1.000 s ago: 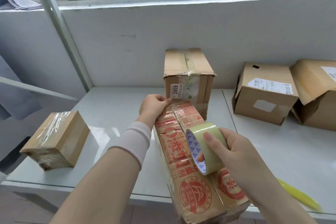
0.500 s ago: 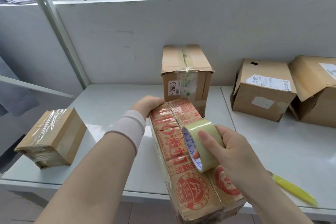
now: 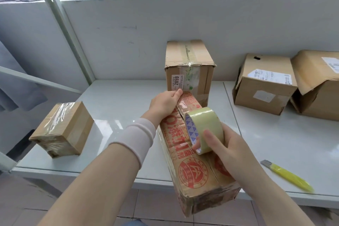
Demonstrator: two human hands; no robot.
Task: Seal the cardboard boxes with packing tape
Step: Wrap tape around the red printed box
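A long cardboard box with red print [image 3: 192,170] lies on the white table [image 3: 117,104], its near end jutting over the front edge. My left hand [image 3: 164,103] rests on the box's far end, fingers curled over the top and pressing the tape strip there. My right hand [image 3: 222,146] grips a roll of pale yellow packing tape [image 3: 203,126] just above the middle of the box, thumb on the outer face and a fingertip through the core. A short stretch of clear tape runs from the roll toward my left hand.
A taped upright box [image 3: 189,68] stands right behind the printed box. A small tape-wrapped box [image 3: 64,130] sits at the left. Two more cardboard boxes [image 3: 264,84] [image 3: 319,82] stand at the right. A yellow utility knife [image 3: 288,176] lies near the table's front right edge.
My left hand has shifted back onto the top of the box's far end. The roll in my right hand stays over the box's middle.
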